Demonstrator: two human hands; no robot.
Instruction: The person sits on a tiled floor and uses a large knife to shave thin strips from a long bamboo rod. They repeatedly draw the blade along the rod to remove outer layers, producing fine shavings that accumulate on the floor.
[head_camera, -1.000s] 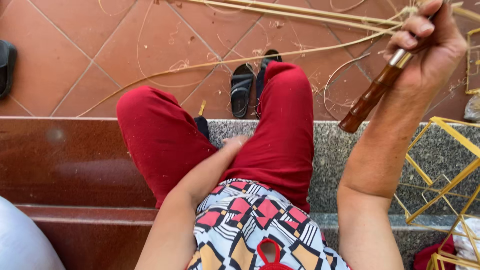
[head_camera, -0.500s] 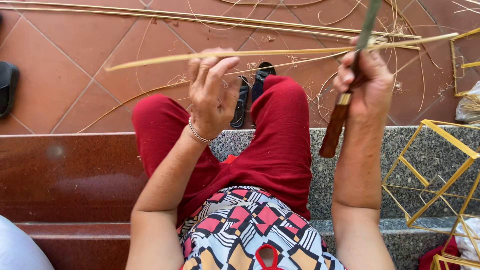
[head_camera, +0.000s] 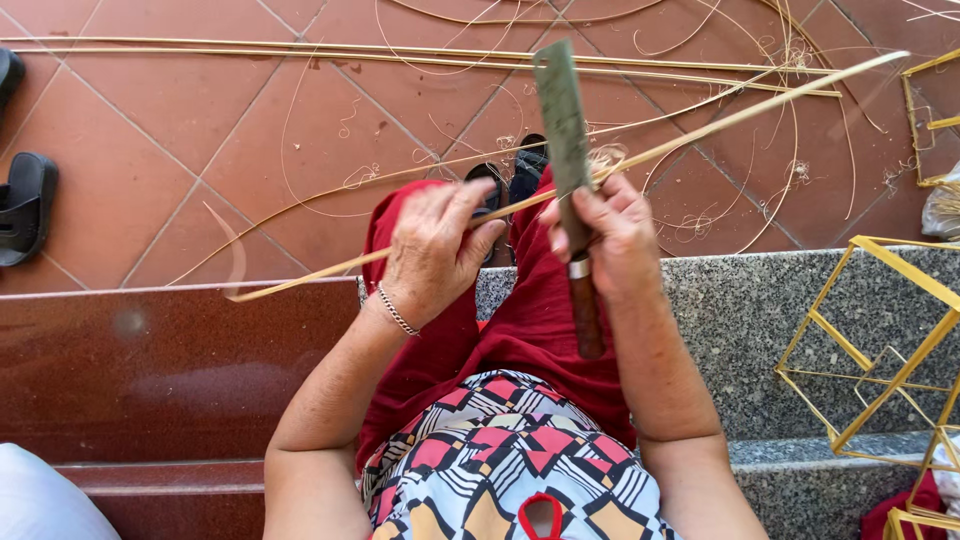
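A: Bamboo strip?
B: Long, thin, pale yellow. Runs slantwise from lower left to upper right, above the red-trousered lap.
A: Knife?
B: Flat grey rectangular blade, upright, tip pointing away. Brown wooden handle below with a metal collar. The blade crosses the strip mid-length.

Black sandals on red tiles, yellow stick frames on granite step
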